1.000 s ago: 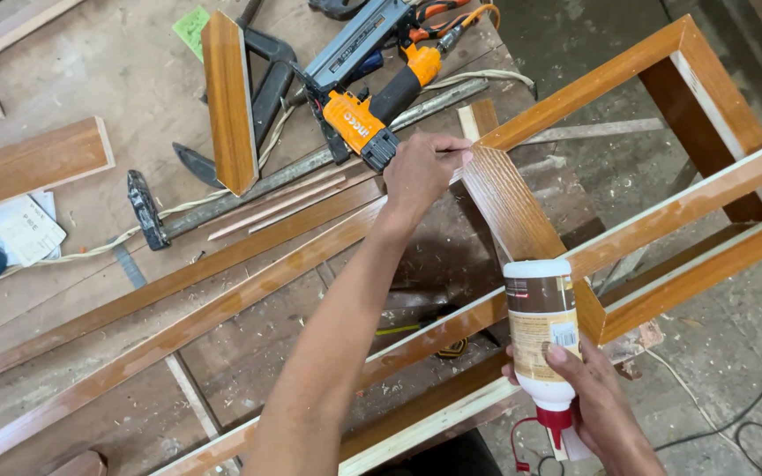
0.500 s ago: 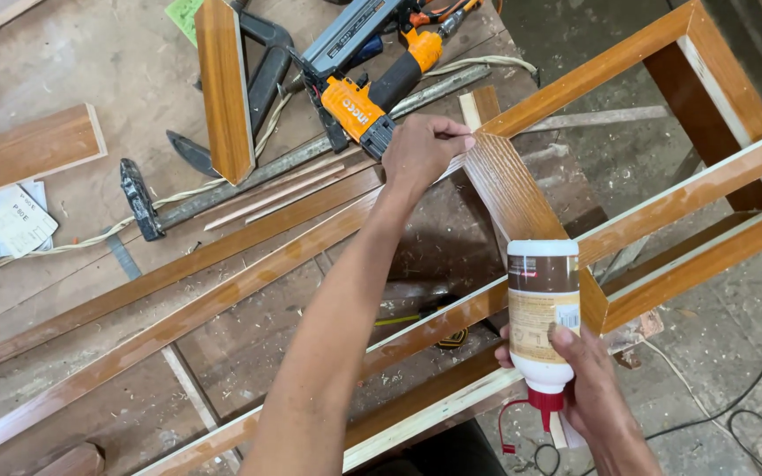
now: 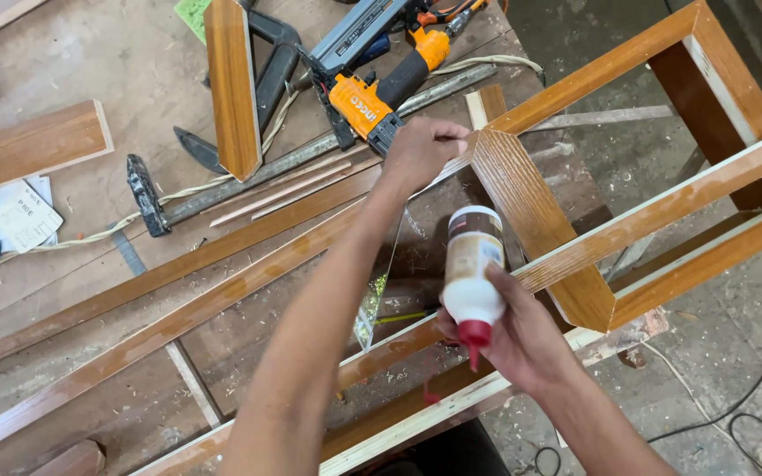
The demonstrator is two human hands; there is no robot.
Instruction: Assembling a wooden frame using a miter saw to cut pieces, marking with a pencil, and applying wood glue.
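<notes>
Below, a dusty wooden workbench [image 3: 90, 70] carries long brown wood-grain mouldings [image 3: 178, 300] with glossy faces. A mitred frame piece [image 3: 540, 220], grained and cut to angled ends, lies slantwise across two rails of a rectangular frame [image 3: 716, 79]. The left hand [image 3: 421, 150] is closed, its fingers pinching the upper tip of that piece. The right hand [image 3: 522, 339] wraps round a glue bottle [image 3: 472, 264], white plastic with a brown label and red nozzle, tipped nozzle-down just beside the piece. An orange nail gun [image 3: 372, 97] lies near the left hand.
</notes>
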